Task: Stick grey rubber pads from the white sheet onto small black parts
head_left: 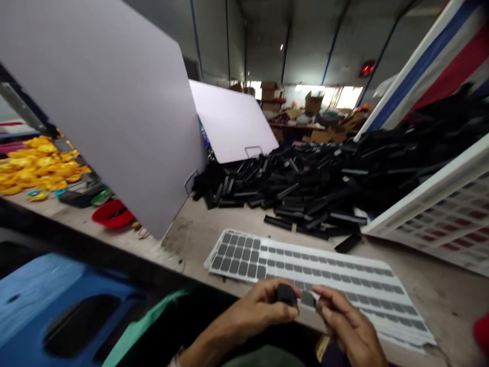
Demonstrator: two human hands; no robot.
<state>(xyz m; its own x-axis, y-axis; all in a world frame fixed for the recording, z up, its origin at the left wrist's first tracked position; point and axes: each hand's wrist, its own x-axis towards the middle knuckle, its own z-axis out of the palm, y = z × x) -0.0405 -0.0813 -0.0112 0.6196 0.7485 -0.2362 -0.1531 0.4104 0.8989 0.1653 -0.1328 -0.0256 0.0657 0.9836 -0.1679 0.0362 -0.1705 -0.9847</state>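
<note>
Near the bottom centre, my left hand is closed round a small black part, its end facing up. Just to the right, my right hand pinches a small grey sticker between thumb and fingers, close beside the black part. Behind both hands a white sheet with rows of grey rounded stickers lies on the table. Larger stickers fill its left end, smaller ones the rest. My right hand hides part of the sheet's front edge.
A big heap of black parts covers the table's back. White baskets stand at right, pale upright boards at left. Beyond those lie yellow items and a red dish. A blue plastic object is at lower left.
</note>
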